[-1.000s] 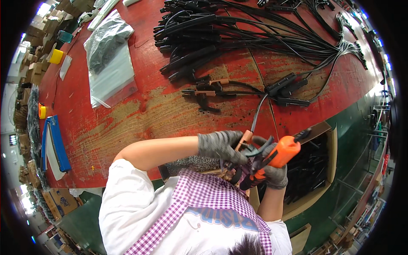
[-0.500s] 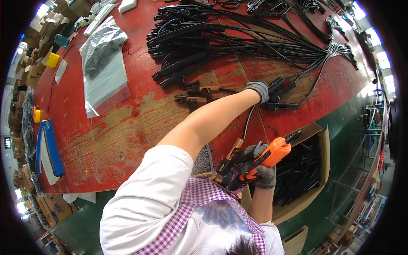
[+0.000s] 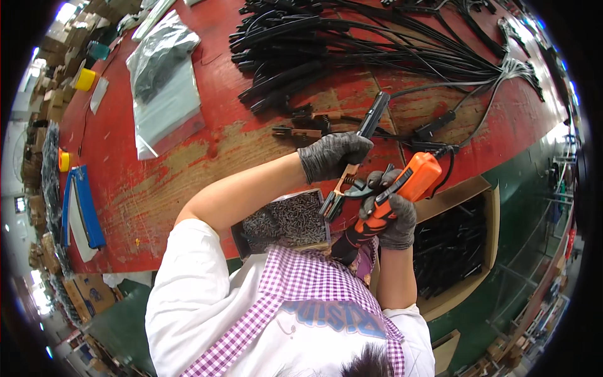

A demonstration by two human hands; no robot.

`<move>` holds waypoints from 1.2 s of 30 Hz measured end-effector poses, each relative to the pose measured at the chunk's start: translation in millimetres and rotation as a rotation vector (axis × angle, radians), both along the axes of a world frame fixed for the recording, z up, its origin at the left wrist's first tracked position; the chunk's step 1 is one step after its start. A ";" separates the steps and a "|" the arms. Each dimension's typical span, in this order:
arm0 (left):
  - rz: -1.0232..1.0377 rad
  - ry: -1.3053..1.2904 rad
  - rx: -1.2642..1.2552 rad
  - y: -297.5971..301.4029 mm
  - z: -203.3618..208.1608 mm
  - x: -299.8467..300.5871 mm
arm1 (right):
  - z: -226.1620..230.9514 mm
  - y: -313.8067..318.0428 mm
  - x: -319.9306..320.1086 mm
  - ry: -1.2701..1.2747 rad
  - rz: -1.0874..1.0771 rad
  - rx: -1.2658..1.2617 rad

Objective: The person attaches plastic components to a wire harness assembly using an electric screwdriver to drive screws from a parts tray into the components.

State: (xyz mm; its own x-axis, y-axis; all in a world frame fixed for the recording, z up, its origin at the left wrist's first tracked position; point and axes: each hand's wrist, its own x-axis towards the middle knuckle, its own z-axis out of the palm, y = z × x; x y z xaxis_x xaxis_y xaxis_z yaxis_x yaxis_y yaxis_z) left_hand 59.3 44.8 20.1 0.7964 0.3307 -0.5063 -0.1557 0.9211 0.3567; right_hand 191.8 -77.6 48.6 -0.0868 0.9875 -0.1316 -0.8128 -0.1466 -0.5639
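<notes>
My left hand [image 3: 337, 156], in a dark grey glove, is closed round an electrode holder. Its black handle [image 3: 375, 112] sticks out beyond my fist, with a cable at its far end, and its brass-coloured body [image 3: 344, 180] shows below. In my gloved right hand [image 3: 397, 220] is an orange and black electric screwdriver [image 3: 419, 176]. The right fingers are beside the electrode holder's jaw end; whether they also grip it I cannot tell. Farther off lie two brass-coloured electrode holders [image 3: 303, 132]. Another black handle [image 3: 436, 124] lies on a cable to the right.
A tray [image 3: 236, 241] of small screws stands at the near edge of the red table [image 3: 169, 213]. Right of it is a cardboard box [image 3: 492, 245] with black parts. Bundled black cables [image 3: 408, 53] spread across the back. Plastic bags [image 3: 164, 119] and a blue item [image 3: 94, 229] are left.
My left hand has come back from the handles at the right and now grips the electrode holder, with a black handle drawn along. The right hand with the screwdriver has risen slightly. The screw tray is uncovered.
</notes>
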 end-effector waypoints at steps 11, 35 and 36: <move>0.179 -0.419 -0.205 0.6 -33.4 25.4 | 15.8 4.1 -0.6 -0.076 -0.027 0.028; 0.186 -0.159 -0.086 -0.4 -7.0 -88.0 | 35.5 -22.6 -14.3 -0.319 -0.246 0.538; 0.187 -0.154 -0.098 -1.1 -5.9 -86.5 | 34.4 -22.8 -21.9 -0.320 -0.244 0.535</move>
